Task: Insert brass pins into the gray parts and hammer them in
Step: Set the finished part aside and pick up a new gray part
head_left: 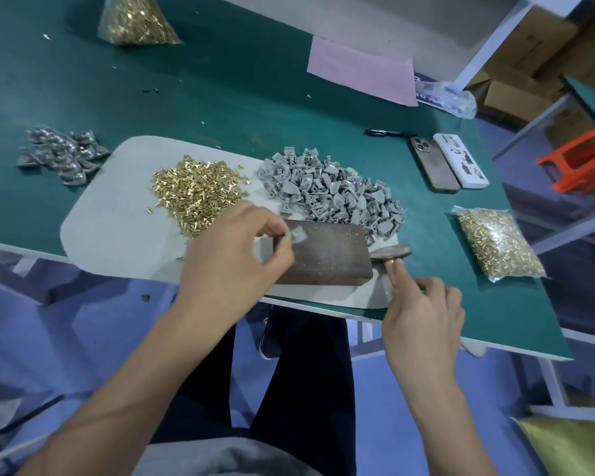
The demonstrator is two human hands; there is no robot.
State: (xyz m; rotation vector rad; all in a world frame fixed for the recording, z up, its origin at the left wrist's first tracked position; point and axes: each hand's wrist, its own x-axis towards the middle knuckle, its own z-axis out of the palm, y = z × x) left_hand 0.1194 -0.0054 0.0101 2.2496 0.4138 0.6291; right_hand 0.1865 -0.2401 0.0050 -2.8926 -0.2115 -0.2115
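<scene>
My left hand [234, 255] pinches a small gray part [298, 234] with a brass pin at its tip, over the left end of a rusty brown metal block [327, 255]. My right hand [423, 314] grips the handle of a small hammer [392, 253], whose head lies just right of the block. A heap of loose brass pins [196, 190] and a heap of gray parts [330, 194] lie on the pale mat [110, 214] behind the block.
Sealed bags of brass pins lie at right [498, 245] and far back [134, 22]. Silvery finished parts [62, 156] sit at left. Two phones [449, 166], a pen [389, 133], a pink sheet [361, 70]. The green table's near edge [426, 326] runs under my hands.
</scene>
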